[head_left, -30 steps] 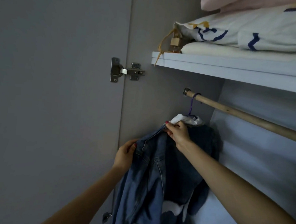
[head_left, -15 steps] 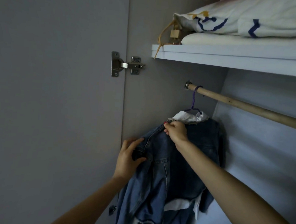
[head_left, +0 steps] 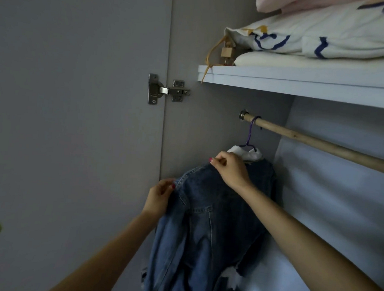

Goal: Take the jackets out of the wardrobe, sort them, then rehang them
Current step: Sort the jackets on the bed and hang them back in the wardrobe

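Denim jacket (head_left: 213, 214): centre-bottom of frame, on a purple hanger (head_left: 250, 135) hooked at the left end of the wooden rail (head_left: 321, 144).
Left hand (head_left: 158, 197): we see it pinching the jacket's left shoulder edge.
Right hand (head_left: 230, 170): fingers curled on the fabric near the collar, just below a white garment (head_left: 244, 153).
Handling: we judge it soft, floppy, fairly heavy; take hold at the shoulders or the hanger neck.
Count: we count one jacket, one hanger, one rail, two hands.
Above: shelf (head_left: 302, 84) with folded bedding (head_left: 328, 39), upper right.
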